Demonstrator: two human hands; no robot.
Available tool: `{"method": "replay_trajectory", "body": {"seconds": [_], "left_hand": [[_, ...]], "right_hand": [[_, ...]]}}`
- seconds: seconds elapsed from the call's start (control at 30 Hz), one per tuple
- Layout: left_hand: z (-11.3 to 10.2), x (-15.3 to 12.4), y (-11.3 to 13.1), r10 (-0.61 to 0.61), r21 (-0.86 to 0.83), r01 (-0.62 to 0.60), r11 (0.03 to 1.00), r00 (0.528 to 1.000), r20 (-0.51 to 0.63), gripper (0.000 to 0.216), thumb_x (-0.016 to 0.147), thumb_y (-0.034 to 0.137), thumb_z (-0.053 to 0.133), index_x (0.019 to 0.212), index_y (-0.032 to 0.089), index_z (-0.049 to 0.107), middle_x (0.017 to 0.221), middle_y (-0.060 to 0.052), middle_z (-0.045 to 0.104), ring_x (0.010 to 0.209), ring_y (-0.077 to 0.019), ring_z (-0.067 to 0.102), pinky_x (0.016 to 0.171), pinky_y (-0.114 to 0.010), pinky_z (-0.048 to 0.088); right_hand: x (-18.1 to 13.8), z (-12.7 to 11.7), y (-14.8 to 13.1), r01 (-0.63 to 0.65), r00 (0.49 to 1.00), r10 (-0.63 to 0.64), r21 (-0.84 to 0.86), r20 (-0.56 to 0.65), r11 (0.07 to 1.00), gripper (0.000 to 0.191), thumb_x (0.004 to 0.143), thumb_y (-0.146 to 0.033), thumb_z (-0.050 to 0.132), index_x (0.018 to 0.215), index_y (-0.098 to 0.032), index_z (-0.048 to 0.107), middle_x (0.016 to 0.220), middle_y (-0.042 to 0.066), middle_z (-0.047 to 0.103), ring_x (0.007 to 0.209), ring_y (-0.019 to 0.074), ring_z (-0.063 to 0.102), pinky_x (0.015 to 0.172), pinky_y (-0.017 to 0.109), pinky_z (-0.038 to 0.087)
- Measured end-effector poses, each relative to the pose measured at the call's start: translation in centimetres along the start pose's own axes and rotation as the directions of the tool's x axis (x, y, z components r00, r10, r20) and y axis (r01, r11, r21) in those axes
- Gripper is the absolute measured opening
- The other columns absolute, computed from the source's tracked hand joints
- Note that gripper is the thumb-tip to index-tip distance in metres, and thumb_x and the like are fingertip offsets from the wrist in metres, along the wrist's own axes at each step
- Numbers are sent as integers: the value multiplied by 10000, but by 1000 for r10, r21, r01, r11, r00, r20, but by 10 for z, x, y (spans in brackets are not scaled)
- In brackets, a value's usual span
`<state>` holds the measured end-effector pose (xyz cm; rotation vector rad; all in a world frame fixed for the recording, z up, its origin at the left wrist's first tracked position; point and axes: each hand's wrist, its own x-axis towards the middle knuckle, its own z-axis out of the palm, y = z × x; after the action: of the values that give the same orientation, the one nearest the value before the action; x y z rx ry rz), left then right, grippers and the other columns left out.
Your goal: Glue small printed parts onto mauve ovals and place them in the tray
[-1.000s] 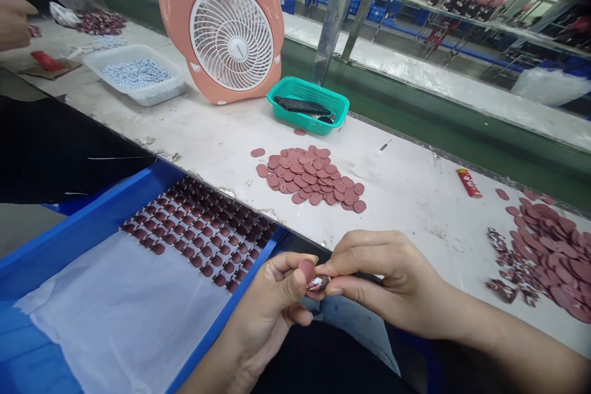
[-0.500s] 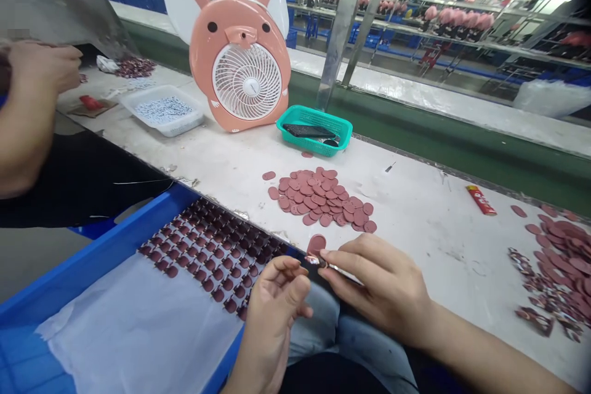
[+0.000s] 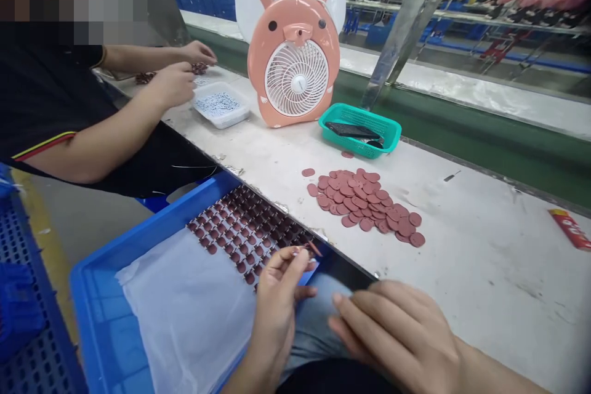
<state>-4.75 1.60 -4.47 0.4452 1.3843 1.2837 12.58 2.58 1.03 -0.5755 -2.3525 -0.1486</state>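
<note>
My left hand (image 3: 279, 289) is closed in a pinch on a small dark-red oval tag (image 3: 314, 249), which has something shiny at its base, mostly hidden by the fingers. It is above the edge of the blue crate. My right hand (image 3: 401, 326) is to the right, apart from the left hand, above my lap. Its fingers are curled together and slightly blurred; what they hold, if anything, is hidden. On the table beyond lies a pile of flat dark-red ovals (image 3: 360, 196). Inside the blue crate (image 3: 104, 320), rows of tags with small metal fittings (image 3: 235, 240) lie on white sheeting (image 3: 184, 308).
A pink pig-shaped fan (image 3: 295, 61) stands at the back, beside a green basket (image 3: 390, 135) holding a phone-like black object. A white tray (image 3: 235, 118) contains small pale pieces. At left, a co-worker's hands (image 3: 178, 83) work over the table. A red packet (image 3: 571, 229) lies right.
The tag has passed from my right hand to my left, and my right hand has drawn away. The view has swung left, showing more of the co-worker and the crate.
</note>
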Motion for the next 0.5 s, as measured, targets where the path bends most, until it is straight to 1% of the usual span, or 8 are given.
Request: {"method": "replay_trajectory", "body": {"seconds": [0.07, 0.1, 0.17, 0.23, 0.27, 0.3, 0.4, 0.5], "left_hand": [[-33, 20, -5, 70, 107, -57, 993, 989, -127, 454, 770, 544, 770, 1039, 193, 667, 961, -54, 707, 851, -204, 687, 613, -279, 564], [-54, 32, -8, 119, 179, -84, 980, 973, -199, 439, 801, 531, 740, 1074, 200, 647, 996, -49, 699, 899, -208, 683, 673, -293, 572], [-101, 58, -13, 228, 350, -105, 931, 915, -332, 409, 846, 512, 683, 1101, 196, 628, 1103, -68, 681, 1017, -241, 660, 772, -335, 570], [-146, 83, -19, 299, 539, -52, 841, 874, -383, 340, 869, 450, 685, 1057, 168, 659, 1128, -99, 684, 1112, -291, 627, 904, -421, 542], [-164, 94, -21, 325, 624, -19, 781, 866, -380, 294, 879, 412, 694, 1030, 160, 679, 1133, -103, 688, 1128, -296, 619, 974, -467, 507], [-179, 104, -24, 336, 699, 10, 715, 871, -357, 262, 899, 389, 686, 1031, 163, 691, 1162, -100, 689, 1135, -293, 620, 1004, -505, 486], [-205, 125, -31, 324, 848, 80, 525, 902, -286, 260, 942, 376, 656, 1107, 178, 693, 1230, -93, 681, 1116, -282, 640, 980, -541, 505], [-212, 138, -38, 301, 916, 109, 386, 924, -237, 301, 953, 385, 644, 1175, 183, 673, 1252, -98, 677, 1106, -280, 653, 946, -523, 538]], "right_hand": [[-6, -10, -7, -34, 999, 32, 38, 35, 999, 83, 915, -105, 683, 989, -78, 709, 701, 47, 734, 554, 173, 662, 490, 312, 526], [-10, -15, -9, -70, 996, 68, 39, 49, 997, 78, 923, -102, 667, 985, -97, 715, 701, 41, 738, 560, 173, 674, 501, 307, 541], [-19, -20, -8, -134, 990, 133, 17, 50, 991, 93, 933, -94, 645, 975, -126, 721, 705, 37, 743, 562, 169, 683, 521, 296, 560], [-29, -21, -4, -160, 987, 160, -7, 17, 987, 104, 933, -79, 636, 958, -131, 721, 699, 39, 735, 548, 164, 674, 526, 290, 559], [-33, -20, -2, -166, 986, 166, -14, 8, 986, 105, 933, -73, 635, 960, -126, 721, 705, 43, 732, 554, 164, 674, 535, 290, 560], [-37, -18, 0, -176, 984, 176, -20, 1, 984, 102, 933, -68, 637, 964, -120, 719, 713, 47, 728, 564, 164, 673, 548, 292, 560], [-48, -14, 6, -205, 979, 205, -34, 0, 978, 112, 929, -45, 648, 998, -104, 713, 744, 57, 719, 605, 166, 666, 587, 302, 552], [-57, -12, 8, -227, 974, 227, -46, 0, 973, 132, 920, -33, 665, 1030, -91, 708, 768, 68, 712, 633, 172, 659, 603, 312, 542]]}}
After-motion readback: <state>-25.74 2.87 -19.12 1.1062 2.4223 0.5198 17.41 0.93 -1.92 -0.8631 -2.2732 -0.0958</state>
